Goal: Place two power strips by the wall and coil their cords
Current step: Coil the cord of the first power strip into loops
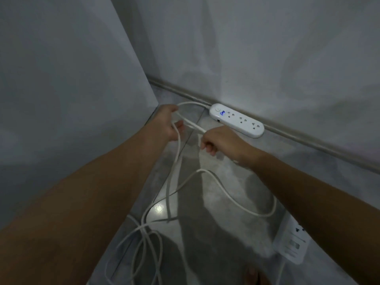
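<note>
While your left hand (171,124) curls round cord (190,125) loops | your right hand (221,144) pinches that cord | power strip (236,120) lies against wall (267,58).

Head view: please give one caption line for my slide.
Left hand and right hand hold a white cord near the power strip set by the wall.

Dim, soft, wide-angle edge distortion.

We've got a grey polished floor (226,182) with a bright glare spot (158,208) near the middle. A dull skirting strip (308,145) runs along its far edge, far left to right. A tall flat grey panel (61,79) stands upright on the left.
</note>
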